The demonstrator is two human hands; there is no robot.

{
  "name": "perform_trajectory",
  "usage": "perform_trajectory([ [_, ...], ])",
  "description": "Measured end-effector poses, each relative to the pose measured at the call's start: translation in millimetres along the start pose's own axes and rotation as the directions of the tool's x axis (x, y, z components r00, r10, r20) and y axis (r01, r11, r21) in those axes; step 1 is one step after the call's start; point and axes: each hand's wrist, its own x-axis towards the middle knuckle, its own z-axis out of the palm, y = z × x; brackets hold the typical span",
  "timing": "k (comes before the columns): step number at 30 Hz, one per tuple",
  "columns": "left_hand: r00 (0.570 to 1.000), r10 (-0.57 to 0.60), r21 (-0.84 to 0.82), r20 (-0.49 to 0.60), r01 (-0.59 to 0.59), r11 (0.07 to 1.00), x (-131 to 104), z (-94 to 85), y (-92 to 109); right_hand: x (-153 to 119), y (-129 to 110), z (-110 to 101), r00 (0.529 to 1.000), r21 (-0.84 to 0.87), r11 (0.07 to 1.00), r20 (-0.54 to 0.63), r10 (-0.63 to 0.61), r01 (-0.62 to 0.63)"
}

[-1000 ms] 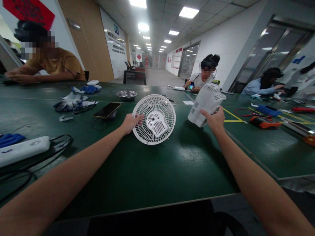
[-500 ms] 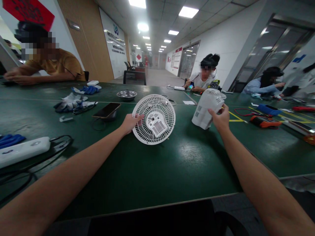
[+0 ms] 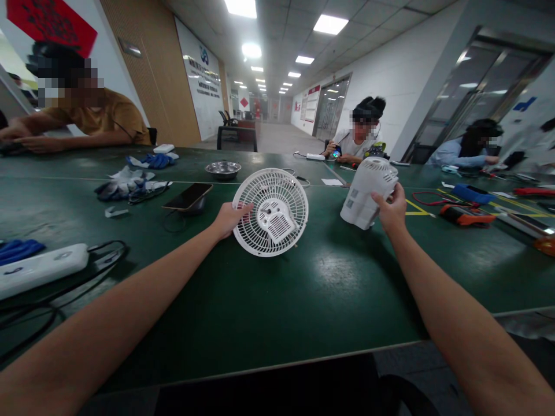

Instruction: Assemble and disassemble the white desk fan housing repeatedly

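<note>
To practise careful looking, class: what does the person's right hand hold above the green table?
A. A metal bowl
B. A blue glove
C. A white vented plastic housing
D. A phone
C: the right hand grips the white vented housing, while the left hand holds the round fan grille at its rim.
</note>
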Motion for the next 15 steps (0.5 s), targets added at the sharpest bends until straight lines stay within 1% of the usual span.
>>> perform_trajectory([
  [2,1.000,0.006,-0.002,-0.008,-0.006,1.000,1,0.6,-1,-1,-2,1,1.000,0.002,1.000,-0.009,-0.024,0.024],
  [6,0.999,0.018,-0.009,-0.028,-0.018,1.000,3,1.0,-4,-1,-3,4,0.999,0.116,0.993,-0.032,-0.023,0.026],
  [8,1.000,0.017,-0.001,-0.017,-0.018,1.000,5,-0.1,-5,0,-3,5,0.998,0.125,0.992,-0.053,-0.026,0.033],
  [10,1.000,0.016,0.000,-0.006,-0.016,1.000,6,-1.6,-7,0,-4,4,0.996,0.084,0.995,-0.080,-0.044,0.050],
  [12,1.000,0.009,0.003,-0.003,-0.009,1.000,7,-2.8,-7,0,-10,2,0.989,0.009,0.996,-0.112,-0.091,0.093],
  [14,1.000,0.000,0.012,-0.003,0.000,1.000,7,-3.3,-6,-2,-20,0,0.969,-0.095,0.979,-0.152,-0.193,0.180],
  [15,1.000,-0.005,0.020,-0.004,0.005,1.000,7,-3.4,-6,-4,-27,0,0.951,-0.148,0.961,-0.172,-0.257,0.232],
])
